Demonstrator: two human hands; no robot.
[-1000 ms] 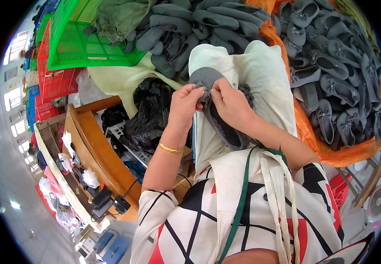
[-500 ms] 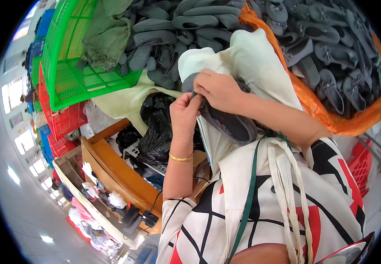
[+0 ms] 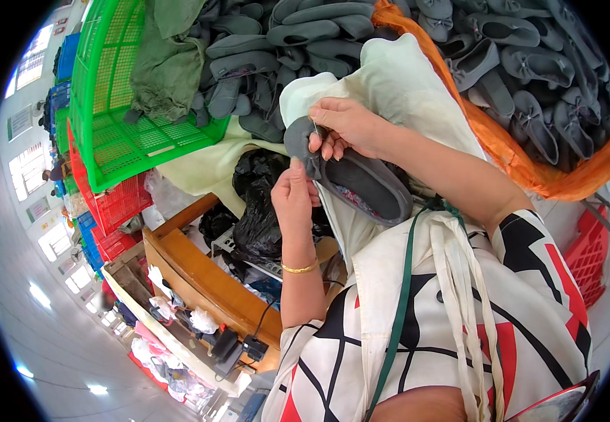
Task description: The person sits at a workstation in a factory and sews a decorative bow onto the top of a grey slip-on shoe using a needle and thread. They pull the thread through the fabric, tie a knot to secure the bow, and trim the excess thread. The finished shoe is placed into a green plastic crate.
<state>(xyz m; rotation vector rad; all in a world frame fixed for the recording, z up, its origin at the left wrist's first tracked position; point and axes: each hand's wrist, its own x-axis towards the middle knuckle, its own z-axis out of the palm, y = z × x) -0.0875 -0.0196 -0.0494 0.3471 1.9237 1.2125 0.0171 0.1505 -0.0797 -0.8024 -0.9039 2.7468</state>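
Note:
A dark grey slip-on shoe [image 3: 379,184] lies over the white cloth [image 3: 396,81] on my lap, its toe pointing away and its opening facing me. My left hand [image 3: 294,197] grips the near side of the toe, with the thumb laid along its edge. Above the toe, my right hand [image 3: 347,126] is closed in a pinch on a thin, shiny sewing needle [image 3: 315,128]; its other fingers are curled near the shoe's upper. Any thread is too fine to make out.
Grey shoes pile up beyond the cloth [image 3: 270,53], and more fill an orange sack [image 3: 481,133] at right. A green crate [image 3: 147,144] stands over a red crate [image 3: 122,211] at left. Nearer are a black plastic bag [image 3: 259,204] and a wooden drawer [image 3: 213,274].
My right hand has lifted slightly off the toe and opened its grip into a pinch with the needle showing. My left hand has slid a little lower along the toe.

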